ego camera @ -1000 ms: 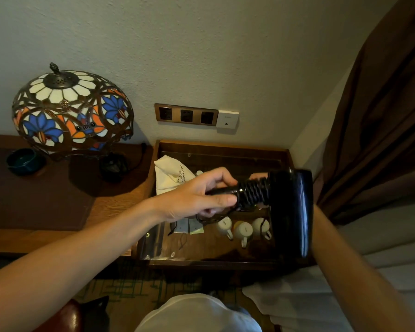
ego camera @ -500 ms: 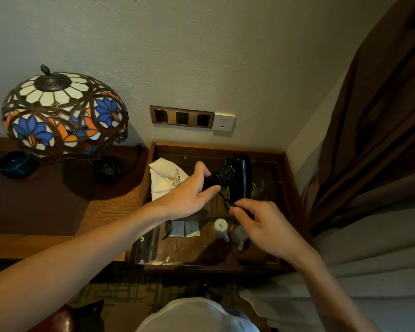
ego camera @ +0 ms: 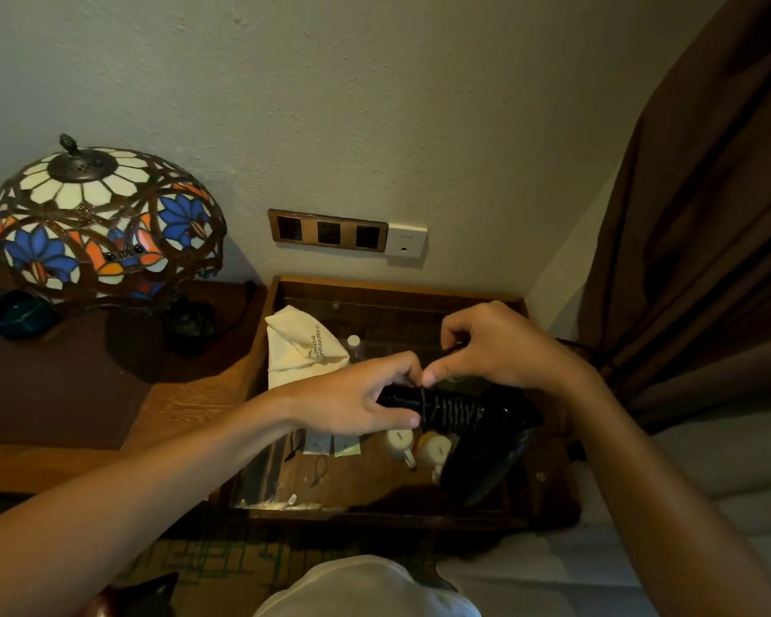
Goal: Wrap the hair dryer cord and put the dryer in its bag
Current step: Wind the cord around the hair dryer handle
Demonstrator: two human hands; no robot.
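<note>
A black hair dryer (ego camera: 486,452) hangs over the glass-topped wooden tray (ego camera: 548,496), its body pointing down to the right. Black cord (ego camera: 452,409) is coiled in tight turns around its handle. My left hand (ego camera: 357,403) grips the end of the handle. My right hand (ego camera: 495,345) is just above the coils and pinches the cord's loose end between thumb and fingers. The cream cloth bag (ego camera: 301,347) with dark lettering lies crumpled at the tray's back left corner, apart from both hands.
Small white cups (ego camera: 419,445) and paper sachets (ego camera: 330,443) sit under the glass below the dryer. A stained-glass lamp (ego camera: 103,224) and a dark bowl (ego camera: 14,313) stand on the desk at left. Wall sockets (ego camera: 330,231) are behind, a brown curtain (ego camera: 708,216) at right.
The dryer has swung from upright to lying across with its body down right. My right hand has risen from below the handle to above it, now pinching the cord end by the coils.
</note>
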